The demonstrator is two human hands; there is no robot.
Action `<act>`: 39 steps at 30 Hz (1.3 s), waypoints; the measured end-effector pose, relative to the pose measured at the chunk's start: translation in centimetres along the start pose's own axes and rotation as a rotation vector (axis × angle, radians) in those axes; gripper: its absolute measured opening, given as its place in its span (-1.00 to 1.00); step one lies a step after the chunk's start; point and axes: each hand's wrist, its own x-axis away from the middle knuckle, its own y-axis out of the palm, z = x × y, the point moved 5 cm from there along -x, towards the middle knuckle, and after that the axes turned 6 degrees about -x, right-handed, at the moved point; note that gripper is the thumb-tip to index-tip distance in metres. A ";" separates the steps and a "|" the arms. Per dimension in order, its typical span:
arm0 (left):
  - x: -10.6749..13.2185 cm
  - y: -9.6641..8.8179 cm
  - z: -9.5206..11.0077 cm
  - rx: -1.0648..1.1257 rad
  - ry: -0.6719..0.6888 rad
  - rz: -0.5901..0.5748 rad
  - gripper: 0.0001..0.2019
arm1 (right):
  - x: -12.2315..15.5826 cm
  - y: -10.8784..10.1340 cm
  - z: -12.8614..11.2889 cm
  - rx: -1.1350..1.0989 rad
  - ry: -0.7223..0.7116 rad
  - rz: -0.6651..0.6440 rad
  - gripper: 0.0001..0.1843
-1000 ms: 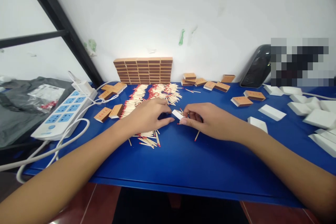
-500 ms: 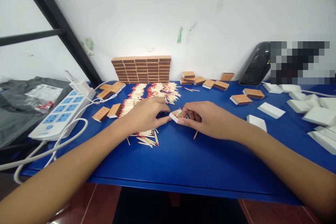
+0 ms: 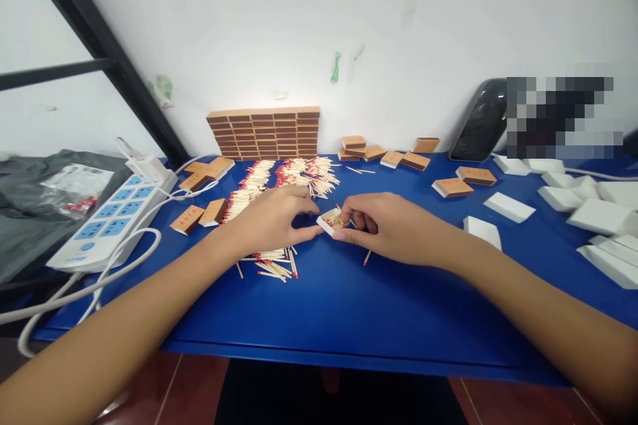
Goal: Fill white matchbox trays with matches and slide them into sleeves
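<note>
A small white matchbox tray [image 3: 326,226] with some matches in it is held between my two hands, just above the blue table [image 3: 319,319]. My left hand [image 3: 279,216] pinches the tray's left end between thumb and fingers. My right hand [image 3: 379,222] grips its right side, with the thumb along the near edge and curled fingers at the matches inside. Left of the tray, partly behind my left hand, lie heaps of red-tipped matches [image 3: 319,176]. More loose matches [image 3: 276,267] are scattered nearer me, and a single match [image 3: 367,257] lies below my right hand.
A stacked block of brown matchboxes [image 3: 264,133] stands against the wall. Loose matchboxes [image 3: 452,187] lie at the back and left. White empty trays [image 3: 603,218] pile up at the right. A power strip [image 3: 109,216] with white cables sits left, and a black device [image 3: 478,121] leans at the back.
The whole view has shifted slightly. Both hands stay on the tray, and more of its inside with the matches now shows. The heaps and boxes lie as before.
</note>
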 end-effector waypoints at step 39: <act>1.1 -0.8 0.8 -0.193 -0.141 -0.232 -0.50 | 0.3 0.3 0.9 0.016 0.073 -0.141 -0.79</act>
